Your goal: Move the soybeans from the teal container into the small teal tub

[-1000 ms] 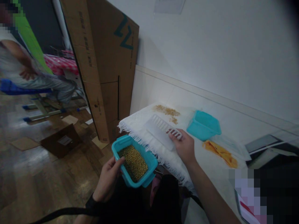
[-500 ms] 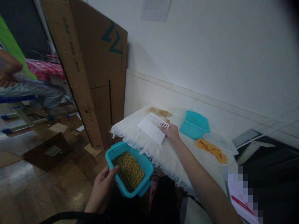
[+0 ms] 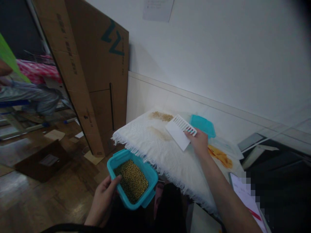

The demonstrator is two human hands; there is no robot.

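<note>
My left hand (image 3: 107, 194) grips the near rim of a blue plastic container (image 3: 152, 176), thumb over the edge. Yellow soybeans (image 3: 134, 181) and smaller green beans (image 3: 120, 170) lie inside it; it is held just below the table's fringed edge. My right hand (image 3: 199, 140) is closed on a flat white plastic scraper (image 3: 178, 134) with a row of slots along one side. The scraper is over the white tablecloth (image 3: 150, 145). A scatter of beans (image 3: 161, 116) lies toward the back of the cloth, with a brownish patch (image 3: 159, 132) nearer me.
A second blue container (image 3: 204, 124) stands behind my right hand, partly hidden. Beside it lie a clear lid (image 3: 227, 147) and an orange cloth (image 3: 221, 157). A tall cardboard box (image 3: 97, 64) stands left of the table. Another person's leg (image 3: 34, 94) shows at far left.
My right hand has moved the scraper to the right across the cloth, uncovering the brownish patch. My left hand still holds the container in about the same place.
</note>
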